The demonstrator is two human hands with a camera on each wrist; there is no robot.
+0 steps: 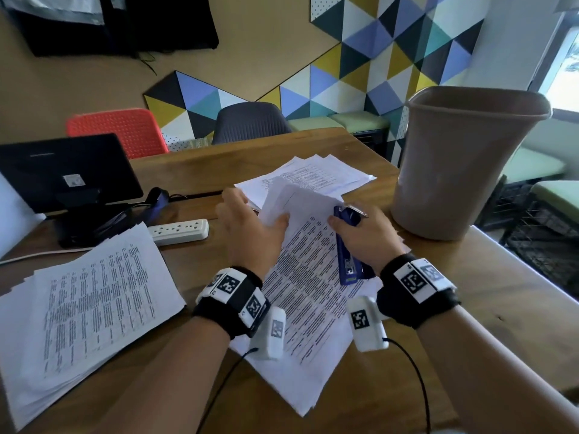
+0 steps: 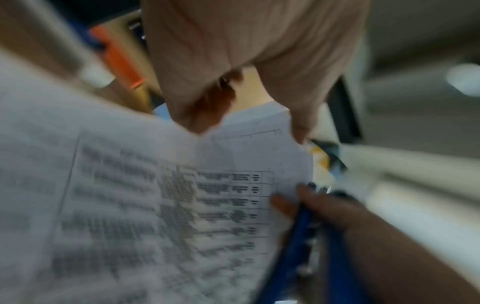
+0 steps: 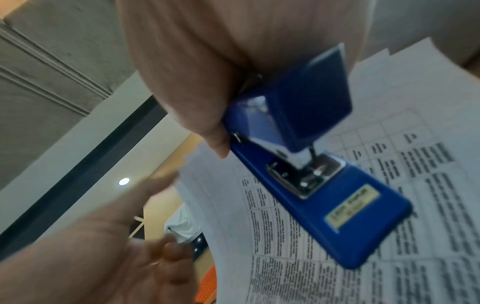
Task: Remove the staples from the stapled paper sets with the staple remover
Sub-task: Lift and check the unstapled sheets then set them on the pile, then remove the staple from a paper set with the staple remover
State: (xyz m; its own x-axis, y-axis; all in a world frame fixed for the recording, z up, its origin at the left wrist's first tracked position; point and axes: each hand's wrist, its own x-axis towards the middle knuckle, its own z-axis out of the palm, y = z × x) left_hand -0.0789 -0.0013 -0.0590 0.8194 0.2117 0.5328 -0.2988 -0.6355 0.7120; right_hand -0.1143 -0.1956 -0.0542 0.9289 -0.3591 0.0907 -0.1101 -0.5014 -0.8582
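A printed paper set (image 1: 308,296) lies on the wooden table (image 1: 488,296) in front of me. My left hand (image 1: 266,211) pinches its top sheets (image 1: 291,198) at the far end and holds them bent upward; the left wrist view shows the thumb and fingers on that corner (image 2: 259,127). Over the set's upper right corner, my right hand (image 1: 344,222) grips a blue stapler-style staple remover (image 1: 349,264). Its metal tip (image 1: 357,209) points away from me. The right wrist view shows the tool (image 3: 311,164) above the printed page (image 3: 415,205). No staple is visible.
A thick stack of printed sheets (image 1: 84,308) lies at the left. Loose sheets (image 1: 313,175) are fanned out behind my hands. A tall brown bin (image 1: 463,161) stands on the table at the right. A white power strip (image 1: 178,231) and a dark screen (image 1: 65,173) sit at the back left.
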